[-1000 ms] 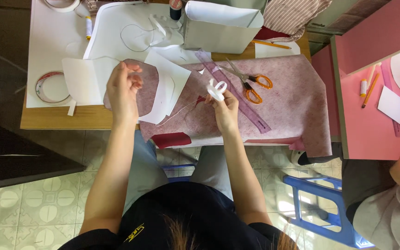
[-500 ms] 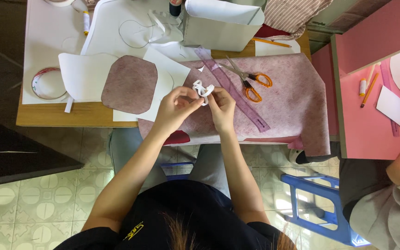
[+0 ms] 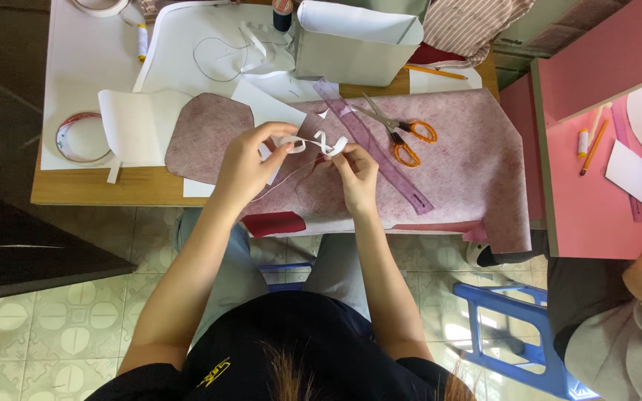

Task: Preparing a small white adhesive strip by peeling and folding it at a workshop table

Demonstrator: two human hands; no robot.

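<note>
Now the left hand (image 3: 243,167) and right hand (image 3: 357,172) each pinch an end of a white strip (image 3: 313,142), stretched curling between them above the pink fabric (image 3: 455,160). A thread (image 3: 280,186) trails below it. Beyond the right hand lie a ruler (image 3: 377,148) and scissors (image 3: 399,134). Stitching looks barely begun; the strip hangs loose, unattached.

Orange-handled scissors (image 3: 399,132) lie beside a purple ruler (image 3: 380,152) on mottled pink fabric (image 3: 469,167); a tape ring (image 3: 78,138) sits on white paper (image 3: 76,67).
</note>
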